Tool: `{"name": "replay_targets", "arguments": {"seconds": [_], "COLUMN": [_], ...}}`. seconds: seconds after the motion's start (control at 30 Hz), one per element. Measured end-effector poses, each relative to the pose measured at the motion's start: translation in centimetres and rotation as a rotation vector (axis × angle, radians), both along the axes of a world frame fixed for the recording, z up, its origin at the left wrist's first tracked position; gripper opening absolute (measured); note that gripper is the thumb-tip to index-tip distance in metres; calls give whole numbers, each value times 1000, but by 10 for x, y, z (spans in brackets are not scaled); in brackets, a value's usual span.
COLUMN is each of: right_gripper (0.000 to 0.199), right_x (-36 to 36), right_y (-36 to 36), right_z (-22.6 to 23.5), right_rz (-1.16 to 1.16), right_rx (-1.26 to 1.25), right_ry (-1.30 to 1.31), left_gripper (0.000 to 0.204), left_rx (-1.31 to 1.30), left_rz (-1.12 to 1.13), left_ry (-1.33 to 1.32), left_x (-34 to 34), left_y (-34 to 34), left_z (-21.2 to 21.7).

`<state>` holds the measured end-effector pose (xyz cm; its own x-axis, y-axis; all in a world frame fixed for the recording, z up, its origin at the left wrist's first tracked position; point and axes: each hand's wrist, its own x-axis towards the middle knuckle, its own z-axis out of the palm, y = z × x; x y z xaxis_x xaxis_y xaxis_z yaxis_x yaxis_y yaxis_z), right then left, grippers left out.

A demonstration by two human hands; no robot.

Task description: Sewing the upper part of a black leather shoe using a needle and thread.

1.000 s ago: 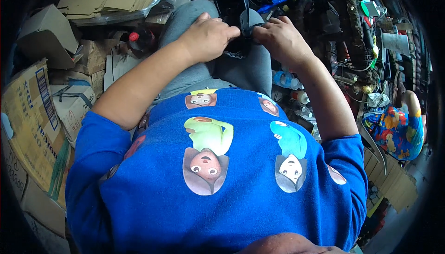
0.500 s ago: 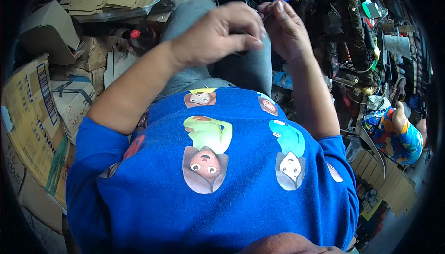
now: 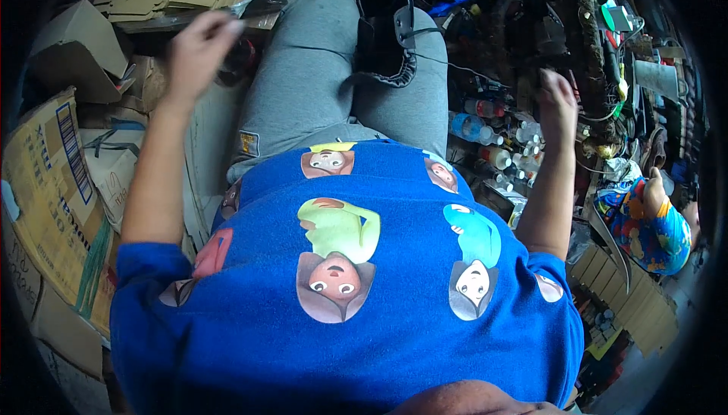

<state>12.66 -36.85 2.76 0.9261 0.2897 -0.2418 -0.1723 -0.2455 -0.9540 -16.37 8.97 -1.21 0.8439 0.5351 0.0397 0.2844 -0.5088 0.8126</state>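
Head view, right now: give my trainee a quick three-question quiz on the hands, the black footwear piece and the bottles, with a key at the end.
1. True or false: the left hand is apart from the black footwear piece.
2. What does the black footwear piece rest on?
A) a cardboard box
B) the grey trouser legs
C) a wooden board
3. Which hand is nearer to the cluster of bottles?

Key:
1. True.
2. B.
3. The right hand.

Free room above the left thigh (image 3: 303, 66) ends at the black shoe (image 3: 375, 42).
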Motion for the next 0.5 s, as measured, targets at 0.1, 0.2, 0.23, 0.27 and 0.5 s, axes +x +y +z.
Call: {"name": "replay_targets", "arguments": {"seconds": [0.1, 0.2, 0.23, 0.27, 0.5], "right_gripper": [21, 18, 17, 14, 15], "right_x": [-42, -58, -58, -55, -48], "right_y": [83, 126, 135, 140, 143], "right_z": [6, 2, 1, 0, -17], "right_rz": [400, 656, 741, 777, 856], "right_rx": [-193, -240, -292, -341, -369], "right_ry": [-61, -267, -388, -413, -429], "left_gripper": [29, 49, 49, 50, 32], "left_rx": [89, -56, -54, -77, 30], "left_rz": [-405, -583, -583, -598, -704], "left_ry": [-30, -124, -124, -61, 117], "left_x": [60, 108, 119, 129, 148], "left_y": [-53, -94, -99, -101, -101], "left_z": [12, 7, 5, 5, -1]}}
